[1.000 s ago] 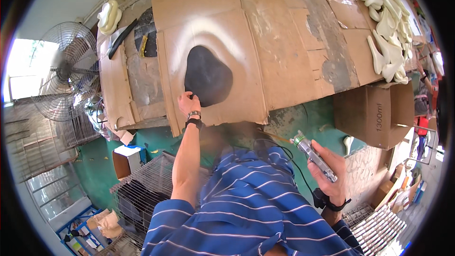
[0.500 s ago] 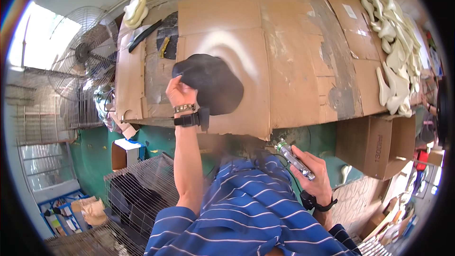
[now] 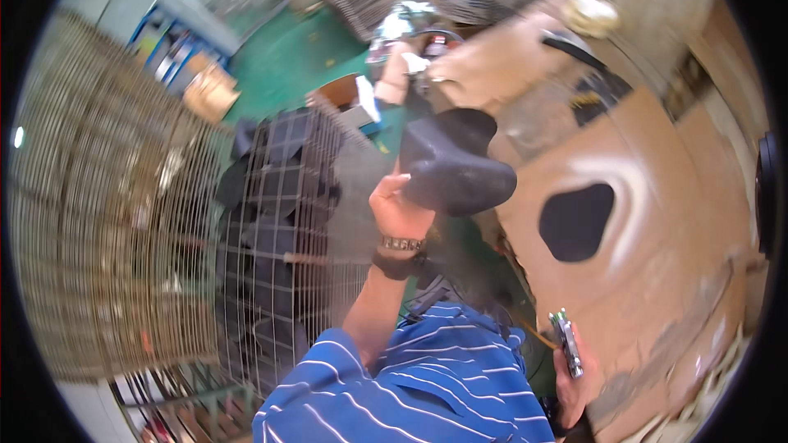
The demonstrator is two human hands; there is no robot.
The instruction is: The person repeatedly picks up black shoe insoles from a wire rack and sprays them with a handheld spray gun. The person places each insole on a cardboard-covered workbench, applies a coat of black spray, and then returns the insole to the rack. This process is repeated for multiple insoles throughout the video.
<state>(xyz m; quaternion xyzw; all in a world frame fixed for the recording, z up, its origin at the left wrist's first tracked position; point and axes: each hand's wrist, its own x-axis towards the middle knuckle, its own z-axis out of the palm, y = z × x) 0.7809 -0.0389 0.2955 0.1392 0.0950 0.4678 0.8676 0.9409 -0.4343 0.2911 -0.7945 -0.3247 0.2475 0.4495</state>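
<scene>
My left hand point(image 3: 400, 207) is closed on the edge of a black, curved, round-lobed sheet point(image 3: 460, 166), held up above the floor between the cardboard-covered table and a wire rack. The sheet is bent and its surface looks smooth. A flat black piece of similar outline point(image 3: 577, 221) lies on the cardboard point(image 3: 665, 279), inside a whitish sprayed band. My right hand point(image 3: 570, 385) is closed around a small metal spray gun point(image 3: 566, 343) with greenish fittings, near the table's front edge. Some of its fingers are hidden.
Left of me stands a wire rack point(image 3: 287, 189) with several dark pieces in it. Beyond are an open box point(image 3: 341, 98) and a blue crate point(image 3: 176, 49) on the green floor. A dark curved strip point(image 3: 573, 47) and a pale foam piece point(image 3: 593, 14) lie on the table.
My view has swung left. My left hand has lifted the black sheet off the table and carried it left toward the rack, uncovering the flat piece. My right hand still holds the spray gun.
</scene>
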